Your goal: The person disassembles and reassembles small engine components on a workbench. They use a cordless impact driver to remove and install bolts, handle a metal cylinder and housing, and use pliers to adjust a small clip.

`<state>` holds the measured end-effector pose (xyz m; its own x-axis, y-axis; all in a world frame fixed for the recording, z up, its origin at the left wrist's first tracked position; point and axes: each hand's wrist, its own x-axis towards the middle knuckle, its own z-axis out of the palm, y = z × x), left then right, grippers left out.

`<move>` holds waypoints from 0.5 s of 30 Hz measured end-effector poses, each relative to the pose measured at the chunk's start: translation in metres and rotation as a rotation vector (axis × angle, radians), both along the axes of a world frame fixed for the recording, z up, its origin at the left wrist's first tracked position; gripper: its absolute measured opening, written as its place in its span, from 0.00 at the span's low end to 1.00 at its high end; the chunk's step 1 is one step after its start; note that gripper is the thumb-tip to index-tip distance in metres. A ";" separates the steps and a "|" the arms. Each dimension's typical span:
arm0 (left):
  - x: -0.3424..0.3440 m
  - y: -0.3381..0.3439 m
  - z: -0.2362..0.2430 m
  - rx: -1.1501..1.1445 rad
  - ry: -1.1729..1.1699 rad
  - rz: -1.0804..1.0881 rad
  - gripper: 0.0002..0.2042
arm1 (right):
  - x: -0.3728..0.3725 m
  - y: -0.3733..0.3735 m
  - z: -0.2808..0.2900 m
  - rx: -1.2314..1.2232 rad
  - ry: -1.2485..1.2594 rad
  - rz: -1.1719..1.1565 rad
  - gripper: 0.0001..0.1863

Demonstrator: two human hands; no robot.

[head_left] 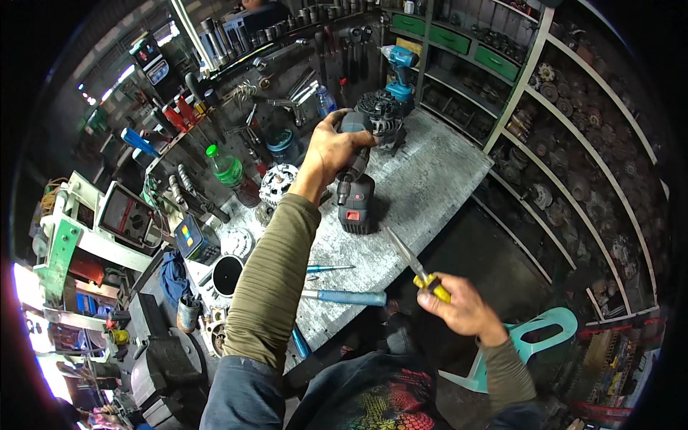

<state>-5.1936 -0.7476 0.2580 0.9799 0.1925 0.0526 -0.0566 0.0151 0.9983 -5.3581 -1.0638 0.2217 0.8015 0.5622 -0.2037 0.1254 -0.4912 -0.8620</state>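
Note:
My left hand point(331, 147) grips the top of a dark cordless power tool point(357, 201), whose battery base sits on the scuffed metal workbench point(437, 193). My right hand point(451, 308) holds a screwdriver point(433, 285) with a yellow and black handle, its long blade pointing up and left over the bench's edge. Behind the power tool is an alternator point(376, 115); left of it is another, silver alternator part point(276, 186). A blue-handled tool point(351, 298) and a thin blue tool point(324, 268) lie near the front edge.
A blue drill point(398, 79) stands at the back. Bottles point(223, 166) and hand tools crowd the left. Shelves point(573, 143) of parts line the right. A bench vise point(165, 362) is at lower left, a light-green plastic chair point(555, 326) at lower right. A person's head point(254, 6) shows at the top.

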 end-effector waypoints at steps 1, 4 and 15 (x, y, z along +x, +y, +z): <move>0.000 0.003 0.006 0.009 0.065 -0.040 0.43 | 0.019 0.004 0.011 -0.048 -0.075 0.053 0.20; 0.010 0.009 0.017 0.145 0.120 -0.083 0.44 | 0.078 0.012 0.040 -0.224 -0.109 0.184 0.22; 0.037 0.002 0.027 0.582 0.320 0.004 0.36 | 0.200 0.058 0.063 -0.185 -0.095 0.718 0.20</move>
<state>-5.1570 -0.7454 0.2848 0.9638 0.2242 -0.1446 0.2453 -0.5316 0.8107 -5.1586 -1.0062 0.2850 0.2690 0.9171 -0.2942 0.5398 -0.3965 -0.7426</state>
